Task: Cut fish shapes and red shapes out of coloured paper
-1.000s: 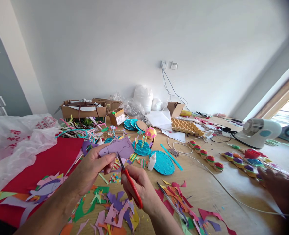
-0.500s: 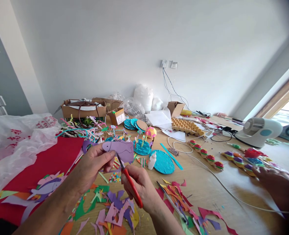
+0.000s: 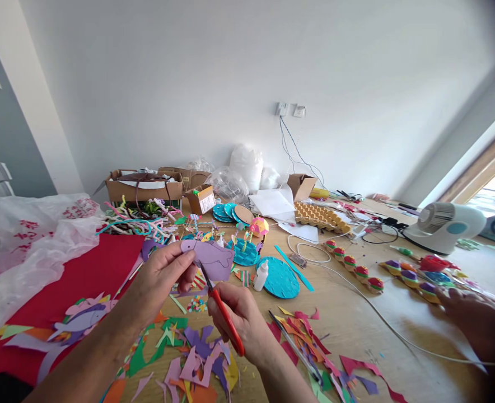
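Note:
Between the thumb and fingers of my left hand [image 3: 174,268] is a piece of purple paper [image 3: 216,263] with a fish outline drawn on it. My right hand [image 3: 233,313] grips red-handled scissors [image 3: 226,324], whose dark blades meet the paper's lower edge close to my left fingertips. Below both hands lie purple, green and orange paper scraps [image 3: 199,361]. A white glue bottle [image 3: 261,276] stands just right of the scissors, beside a blue painted disc [image 3: 279,278]. To the left, a cut paper fish [image 3: 82,322] rests on red paper [image 3: 69,280].
At the right edge another person's hand [image 3: 468,313] is near painted egg-carton strips [image 3: 407,278]. A white fan [image 3: 444,226] stands behind it. A white cable [image 3: 369,305] crosses the table. A pen [image 3: 293,341] lies among scraps. Cardboard boxes [image 3: 146,187] and an egg tray [image 3: 321,217] sit by the wall.
The purple paper has turned and shifted slightly in my left hand, while the scissor blades stay at its lower edge. The other person's hand has moved a little left.

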The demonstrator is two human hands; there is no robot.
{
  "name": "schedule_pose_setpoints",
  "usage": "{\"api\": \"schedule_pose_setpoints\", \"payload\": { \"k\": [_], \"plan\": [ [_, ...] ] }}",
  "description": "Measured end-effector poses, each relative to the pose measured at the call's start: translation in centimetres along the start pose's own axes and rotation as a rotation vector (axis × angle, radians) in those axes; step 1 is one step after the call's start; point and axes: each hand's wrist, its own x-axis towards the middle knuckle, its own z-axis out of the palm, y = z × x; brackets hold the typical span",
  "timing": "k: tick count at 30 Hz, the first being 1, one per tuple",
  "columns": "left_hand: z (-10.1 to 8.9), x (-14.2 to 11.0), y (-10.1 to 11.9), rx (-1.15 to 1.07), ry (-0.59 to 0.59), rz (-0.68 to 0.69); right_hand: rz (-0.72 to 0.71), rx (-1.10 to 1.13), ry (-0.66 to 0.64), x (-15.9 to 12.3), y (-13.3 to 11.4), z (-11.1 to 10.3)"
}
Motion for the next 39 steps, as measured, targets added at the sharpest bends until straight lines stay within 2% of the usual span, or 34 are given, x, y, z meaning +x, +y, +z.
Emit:
{"api": "schedule_pose_setpoints", "payload": {
  "k": [5, 20, 30, 35, 39],
  "plan": [
    [-0.1, 0.1, 0.1, 0.042, -0.001, 0.025, -0.007, 0.002, -0.017, 0.0, 0.3, 0.0],
    [0.1, 0.7, -0.3, -0.058, -0.037, -0.001, -0.001, -0.011, 0.013, -0.1, 0.3, 0.1],
    [0.4, 0.6, -0.4, -0.163, 0.022, 0.030, -0.014, 0.003, 0.010, 0.0, 0.5, -0.1],
    [0.7, 0.5, -0.1, -0.296, 0.099, -0.040, 0.028, 0.101, 0.042, 0.3, 0.6, 0.0],
    [1.0, 0.2, -0.1, -0.336, 0.100, -0.073, 0.038, 0.166, 0.056, 0.4, 0.7, 0.2]
  ]
}}
